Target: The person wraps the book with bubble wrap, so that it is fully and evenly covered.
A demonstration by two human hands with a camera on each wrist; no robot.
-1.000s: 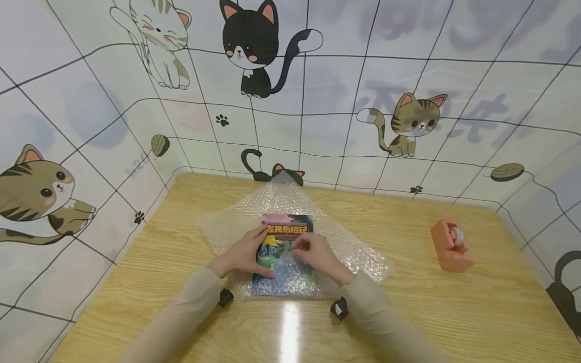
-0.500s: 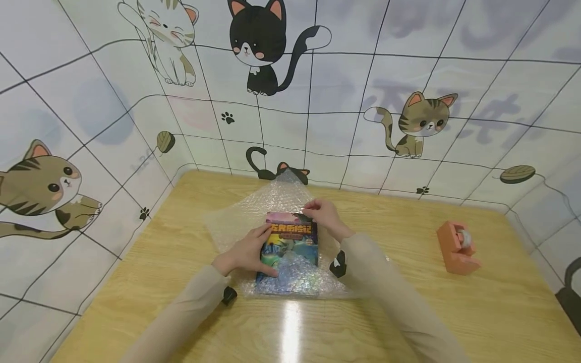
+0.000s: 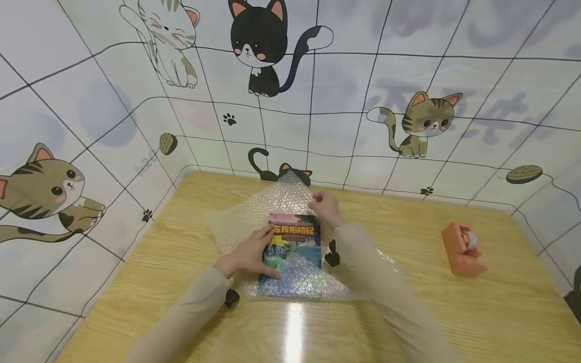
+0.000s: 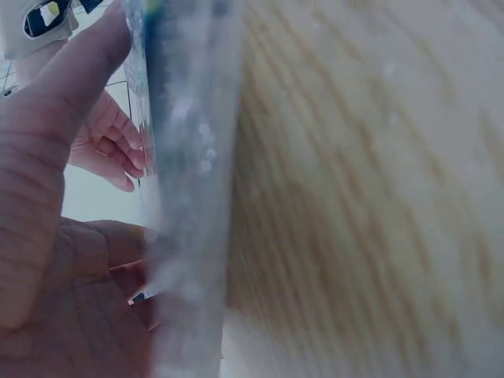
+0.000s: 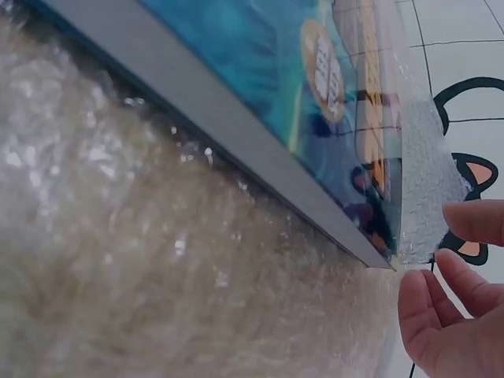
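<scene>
A colourful book point(image 3: 297, 247) lies on a sheet of bubble wrap point(image 3: 268, 201), its lower part covered by a folded-over corner of the wrap. My left hand point(image 3: 249, 254) rests on the book's left side with thumb and fingers spread, the thumb on the folded wrap. Beyond the book's upper right corner is my right hand point(image 3: 328, 207), close to the wrap. In the right wrist view, its thumb and fingers point(image 5: 476, 295) stand apart, with nothing plainly between them. The left wrist view shows the layered wrap edge point(image 4: 189, 181) blurred beside the left hand.
An orange tape dispenser point(image 3: 463, 252) with a roll of clear tape stands on the right side of the wooden table point(image 3: 218, 333). A cat-printed cloth wall point(image 3: 345, 85) encloses the table's back and sides. The wrap's far tip leans against it.
My right hand has moved from the folded wrap on the book's front up and away to its upper right corner. The left hand has stayed on the book.
</scene>
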